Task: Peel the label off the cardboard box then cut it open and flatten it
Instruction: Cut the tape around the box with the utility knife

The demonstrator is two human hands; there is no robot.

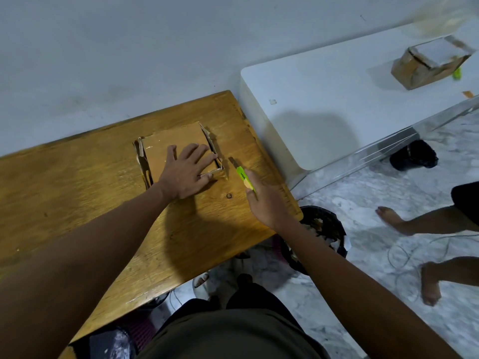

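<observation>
Cardboard box [178, 149], mid-frame on tabletop [77, 193]: left hand [188, 171] presses it flat, fingers spread; right hand [264, 200] grips green cutter [242, 176]. Keep blade clear of fingers.

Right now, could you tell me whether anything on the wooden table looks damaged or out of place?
The cardboard box under the left hand looks torn and ragged along its left edge. The right hand holds the green cutter with its blade extended, just beside the left hand's fingers.
</observation>
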